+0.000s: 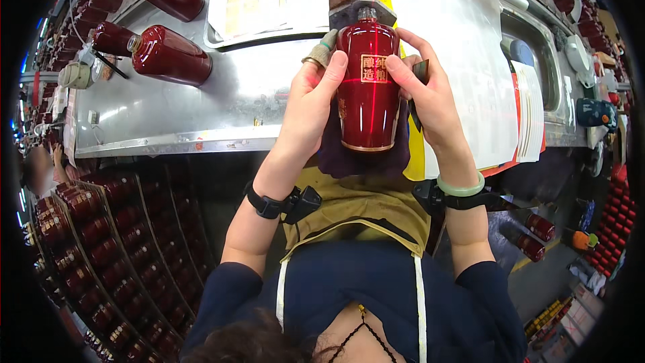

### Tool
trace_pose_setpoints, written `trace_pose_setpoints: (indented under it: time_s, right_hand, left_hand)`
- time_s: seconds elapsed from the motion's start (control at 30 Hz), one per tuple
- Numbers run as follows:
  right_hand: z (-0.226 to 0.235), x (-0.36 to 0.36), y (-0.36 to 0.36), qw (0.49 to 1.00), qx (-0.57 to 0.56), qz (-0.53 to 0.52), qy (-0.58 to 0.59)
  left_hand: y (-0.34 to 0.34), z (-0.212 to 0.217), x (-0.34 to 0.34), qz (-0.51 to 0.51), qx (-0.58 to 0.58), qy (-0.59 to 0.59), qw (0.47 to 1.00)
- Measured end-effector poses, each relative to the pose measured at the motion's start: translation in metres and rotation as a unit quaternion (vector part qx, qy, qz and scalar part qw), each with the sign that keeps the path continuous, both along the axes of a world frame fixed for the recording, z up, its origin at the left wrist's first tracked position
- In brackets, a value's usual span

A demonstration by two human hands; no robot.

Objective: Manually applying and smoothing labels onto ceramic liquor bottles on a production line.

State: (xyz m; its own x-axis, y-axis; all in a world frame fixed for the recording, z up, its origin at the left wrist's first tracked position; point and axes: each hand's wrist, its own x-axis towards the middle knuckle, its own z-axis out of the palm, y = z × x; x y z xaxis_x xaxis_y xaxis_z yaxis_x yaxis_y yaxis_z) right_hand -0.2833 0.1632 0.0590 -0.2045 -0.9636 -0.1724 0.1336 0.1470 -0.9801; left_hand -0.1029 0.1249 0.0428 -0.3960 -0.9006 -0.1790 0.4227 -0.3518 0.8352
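Observation:
A glossy dark red glass bottle point(368, 111) with a clear neck and a gold square label lies in front of me, its neck pointing away. My left hand point(310, 91) grips its left side, thumb on the glass near the label and a cloth cover on one finger. From the other side my right hand point(433, 91) holds the bottle, thumb at the label's right edge. A thin dark flat blade-like tool point(418, 97) also sits in the right hand's fingers. Dark purple cloth point(336, 158) lies under the bottle, with a metal block point(383, 12) at its neck.
Several red bottles point(171, 57) stand at the left on the steel table point(235, 101). A white tray point(215, 33) holds label sheets. White sheeting point(463, 60) covers the right side, beside a sink point(554, 87). Racks of red bottles point(114, 249) fill the lower left.

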Motion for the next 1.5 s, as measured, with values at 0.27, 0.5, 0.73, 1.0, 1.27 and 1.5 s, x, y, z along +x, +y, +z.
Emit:
trace_pose_setpoints:
  time_s: [0.27,0.5,0.73,1.0,1.27,1.5]
  right_hand:
    - [-0.009,-0.001,0.000,0.999,-0.022,0.005,0.032]
    - [-0.012,0.000,0.000,0.999,-0.024,0.004,0.031]
    - [-0.013,-0.001,0.000,0.999,-0.023,0.001,0.032]
    - [-0.010,0.001,0.000,0.999,-0.022,0.000,0.036]
    - [-0.011,0.000,0.000,0.999,-0.019,0.001,0.033]
    - [-0.007,0.001,0.000,1.000,-0.017,0.002,0.024]
  left_hand:
    - [0.004,0.000,-0.006,0.014,-0.044,-0.025,0.999]
    - [0.006,0.003,-0.007,0.017,-0.046,-0.016,0.999]
    - [0.006,0.005,-0.008,0.018,-0.041,-0.016,0.999]
    - [0.006,0.005,-0.011,0.031,-0.047,-0.018,0.998]
    - [0.006,0.004,-0.012,0.039,-0.052,-0.021,0.998]
    - [0.003,0.004,-0.015,0.056,-0.032,-0.031,0.997]
